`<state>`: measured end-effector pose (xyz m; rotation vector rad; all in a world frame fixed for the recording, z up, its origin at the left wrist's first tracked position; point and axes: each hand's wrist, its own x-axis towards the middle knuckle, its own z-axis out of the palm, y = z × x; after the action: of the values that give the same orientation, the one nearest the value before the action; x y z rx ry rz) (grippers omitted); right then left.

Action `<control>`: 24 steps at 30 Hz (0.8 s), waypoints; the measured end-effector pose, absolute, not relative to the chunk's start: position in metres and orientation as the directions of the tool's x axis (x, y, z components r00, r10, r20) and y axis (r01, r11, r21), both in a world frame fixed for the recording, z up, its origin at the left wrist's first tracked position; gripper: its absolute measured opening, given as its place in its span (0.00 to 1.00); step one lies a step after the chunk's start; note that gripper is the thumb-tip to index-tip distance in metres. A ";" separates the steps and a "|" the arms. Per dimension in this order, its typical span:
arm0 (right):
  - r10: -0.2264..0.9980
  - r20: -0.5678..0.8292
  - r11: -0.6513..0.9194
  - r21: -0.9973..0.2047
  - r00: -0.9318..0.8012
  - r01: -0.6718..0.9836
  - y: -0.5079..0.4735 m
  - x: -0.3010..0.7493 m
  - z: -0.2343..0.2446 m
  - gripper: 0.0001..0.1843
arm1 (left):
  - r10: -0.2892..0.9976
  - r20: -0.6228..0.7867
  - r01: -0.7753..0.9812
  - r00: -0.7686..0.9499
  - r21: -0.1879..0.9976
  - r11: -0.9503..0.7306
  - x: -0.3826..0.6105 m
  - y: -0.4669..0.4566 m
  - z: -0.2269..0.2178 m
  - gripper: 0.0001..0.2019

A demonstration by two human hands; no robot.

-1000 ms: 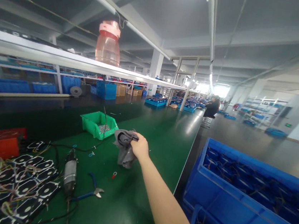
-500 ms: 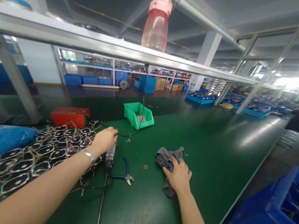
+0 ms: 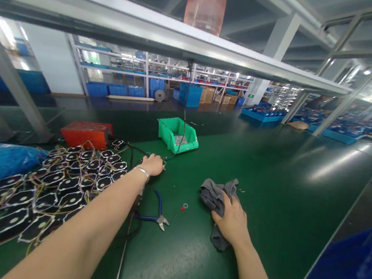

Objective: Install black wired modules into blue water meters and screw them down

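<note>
My left hand (image 3: pixel 153 165) has moved in over small bits on the green table, just in front of a green bin (image 3: pixel 185 147) of small metal parts. Its fingers are curled down and close together; whatever lies under them is hidden. A crumpled grey cloth (image 3: pixel 213 195) is in the grasp of my right hand (image 3: pixel 233 219), resting on the table. Under my left forearm lies an electric screwdriver, mostly covered, its long shaft (image 3: pixel 122 257) pointing toward me. Blue-handled cutters (image 3: pixel 160 217) lie open beside it. A small red piece and white ring (image 3: pixel 184 206) sit between my hands.
Many black boards with wires (image 3: pixel 70 184) cover the left side, near a blue plastic bag (image 3: pixel 2 161) and a red box (image 3: pixel 87 134). A shelf rail (image 3: pixel 135 26) crosses overhead, bearing a pink bottle (image 3: pixel 206 7). A dark cable hangs into the bin area.
My left hand has left the screwdriver's end and moved forward and right to the small bits. My right hand stays on the cloth. The view has tilted downward.
</note>
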<state>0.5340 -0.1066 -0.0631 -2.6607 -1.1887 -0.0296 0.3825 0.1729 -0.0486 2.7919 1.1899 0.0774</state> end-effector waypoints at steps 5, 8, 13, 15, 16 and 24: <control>0.710 0.166 -0.649 -0.224 0.684 0.727 -0.105 0.527 -0.062 0.31 | 0.725 0.176 0.694 0.666 0.211 -0.688 0.361 0.196 -0.021 0.16; 0.724 0.255 -0.605 -0.210 0.641 0.768 -0.087 0.515 -0.045 0.29 | 0.728 0.252 0.671 0.638 0.282 -0.686 0.344 0.209 -0.006 0.15; 0.837 0.376 -0.391 -0.100 0.398 0.915 0.004 0.481 0.006 0.32 | 0.755 0.317 0.636 0.574 0.408 -0.655 0.321 0.212 0.006 0.14; 0.883 0.330 -0.330 -0.067 0.333 0.942 0.055 0.465 0.016 0.32 | 0.762 0.334 0.620 0.554 0.446 -0.646 0.317 0.210 0.006 0.14; 0.904 0.295 -0.307 -0.054 0.308 0.950 0.079 0.457 0.018 0.31 | 0.764 0.341 0.612 0.548 0.460 -0.644 0.316 0.209 0.005 0.14; 0.975 0.023 -0.221 -0.027 0.222 0.975 0.170 0.422 -0.003 0.20 | 0.767 0.352 0.586 0.536 0.499 -0.638 0.314 0.208 -0.002 0.15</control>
<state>0.4220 0.1705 -0.0027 -2.4274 -1.9382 -0.0011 0.3137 0.2083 -0.0021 2.4564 1.1212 0.7952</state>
